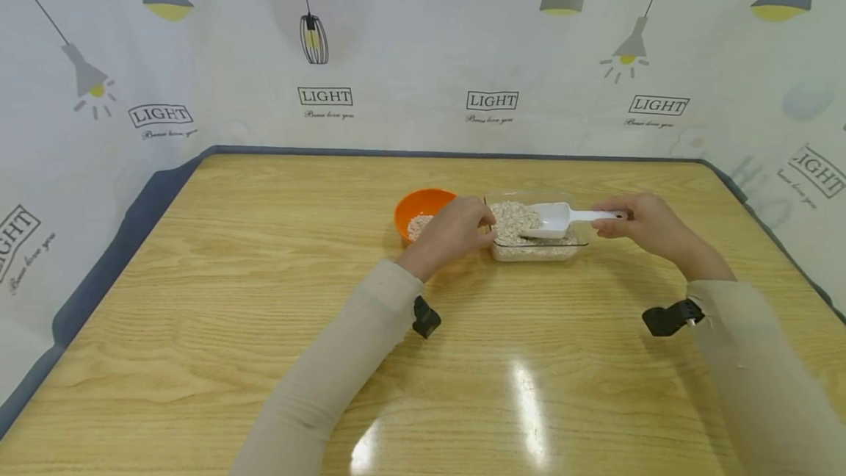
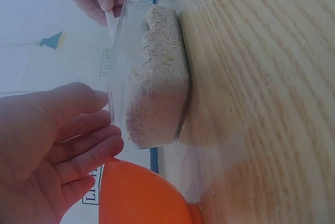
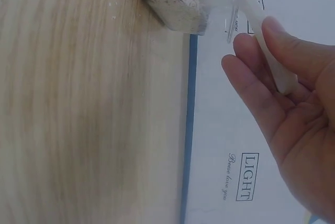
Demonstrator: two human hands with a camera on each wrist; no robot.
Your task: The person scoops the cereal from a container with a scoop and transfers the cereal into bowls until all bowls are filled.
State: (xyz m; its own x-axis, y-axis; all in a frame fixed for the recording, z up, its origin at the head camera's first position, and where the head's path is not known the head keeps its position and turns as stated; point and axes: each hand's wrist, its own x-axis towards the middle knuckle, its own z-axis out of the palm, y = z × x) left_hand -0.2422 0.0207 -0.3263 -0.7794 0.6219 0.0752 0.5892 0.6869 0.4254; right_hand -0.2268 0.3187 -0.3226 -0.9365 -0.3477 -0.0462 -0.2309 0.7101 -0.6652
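Observation:
A rectangular glass container holds oats. My left hand holds the container's left end by the rim, its thumb and fingertips at the edge in the left wrist view. My right hand pinches the handle of a white scoop between thumb and fingers. The scoop's head tilts down into the container, its front edge at the oats. Just left of the container stands an orange bowl with some oats in it, partly hidden behind my left hand.
Everything stands on a wood-grain table. Behind it hangs a pale backdrop printed with lamps and the word LIGHT. In the right wrist view, a few small crumbs lie on the tabletop near the container.

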